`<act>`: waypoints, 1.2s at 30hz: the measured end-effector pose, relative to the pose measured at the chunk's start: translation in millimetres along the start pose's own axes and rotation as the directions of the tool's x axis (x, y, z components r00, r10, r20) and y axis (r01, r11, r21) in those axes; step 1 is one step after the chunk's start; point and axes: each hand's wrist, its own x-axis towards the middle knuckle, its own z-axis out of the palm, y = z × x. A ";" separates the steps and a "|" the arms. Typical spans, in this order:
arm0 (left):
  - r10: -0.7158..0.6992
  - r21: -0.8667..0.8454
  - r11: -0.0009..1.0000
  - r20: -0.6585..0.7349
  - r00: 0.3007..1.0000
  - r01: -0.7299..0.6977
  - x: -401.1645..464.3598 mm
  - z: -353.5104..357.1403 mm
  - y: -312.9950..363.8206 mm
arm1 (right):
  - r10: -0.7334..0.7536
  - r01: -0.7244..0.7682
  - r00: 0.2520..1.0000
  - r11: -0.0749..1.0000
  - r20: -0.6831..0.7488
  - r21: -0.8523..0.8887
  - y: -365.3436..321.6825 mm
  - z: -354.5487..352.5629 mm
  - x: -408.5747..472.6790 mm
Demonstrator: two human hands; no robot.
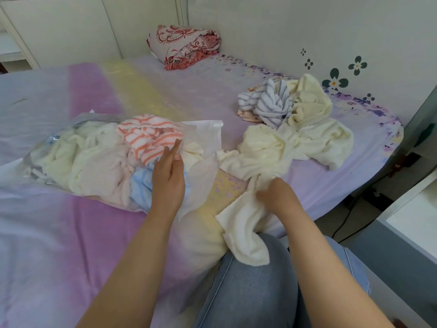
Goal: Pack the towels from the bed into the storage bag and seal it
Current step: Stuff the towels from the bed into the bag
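We see a bed (94, 233) with a pastel purple-yellow sheet, white wall (307, 27) bearing green flower decals (334, 79), folded red-patterned blanket (186, 46) at the corner, black cable (350, 218) on the floor.
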 end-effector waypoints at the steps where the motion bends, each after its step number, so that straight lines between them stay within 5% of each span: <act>1: -0.006 -0.015 1.000 0.003 1.000 0.006 0.7 -0.7 0.0 | -0.060 0.061 0.997 0.997 0.044 -0.038 -6.3 -8.3 -11.2; 4: -0.025 -0.040 0.999 0.012 1.000 0.025 1.1 -2.9 0.1 | -0.366 0.367 0.927 0.930 0.080 0.011 -32.7 -33.6 -40.1; 8: -0.039 -0.076 0.996 0.003 0.999 0.039 -1.5 -7.0 3.4 | -0.630 0.628 0.772 0.730 -0.090 0.270 -71.7 -54.6 -69.0; 12: -0.105 -0.063 0.992 0.021 0.994 0.106 2.9 -12.8 4.6 | -0.413 0.596 0.803 0.575 -0.430 0.561 -101.7 -62.3 -60.5; 15: -0.110 -0.091 0.990 -0.012 0.994 0.109 4.1 -13.8 5.7 | -0.259 0.535 0.842 0.295 -0.473 0.792 -116.3 -83.1 -51.7; 20: -0.145 -0.131 0.981 -0.006 0.989 0.143 6.6 -14.7 1.9 | -0.455 0.496 0.740 -0.128 -0.495 0.859 -141.9 -110.8 -48.0; 23: -0.191 -0.157 0.970 -0.011 0.982 0.187 7.8 -14.9 6.6 | -0.535 0.347 0.729 -0.248 -0.427 0.904 -158.2 -96.8 -38.7; 26: -0.173 -0.127 0.979 -0.095 0.980 0.160 3.3 -18.7 13.2 | -0.348 0.386 0.839 -0.162 -0.419 0.908 -155.7 -50.1 -23.3; 29: -0.196 -0.168 0.968 -0.055 0.979 0.184 5.9 -22.0 9.7 | -0.162 0.390 0.919 0.259 -0.358 0.884 -126.6 17.6 -14.1; 32: -0.229 -0.203 0.953 0.014 0.973 0.227 6.4 -26.6 14.0 | -0.422 0.499 0.866 0.697 -0.268 0.515 -82.6 80.2 -18.1; 34: -0.222 -0.190 0.957 0.005 0.975 0.219 8.0 -27.6 10.2 | -0.646 0.654 0.754 0.724 -0.114 0.222 -61.5 102.0 -23.4; 36: -0.220 -0.196 0.956 0.021 0.975 0.220 7.4 -28.4 8.1 | -0.659 0.659 0.752 0.751 -0.025 0.031 -54.4 99.1 -22.7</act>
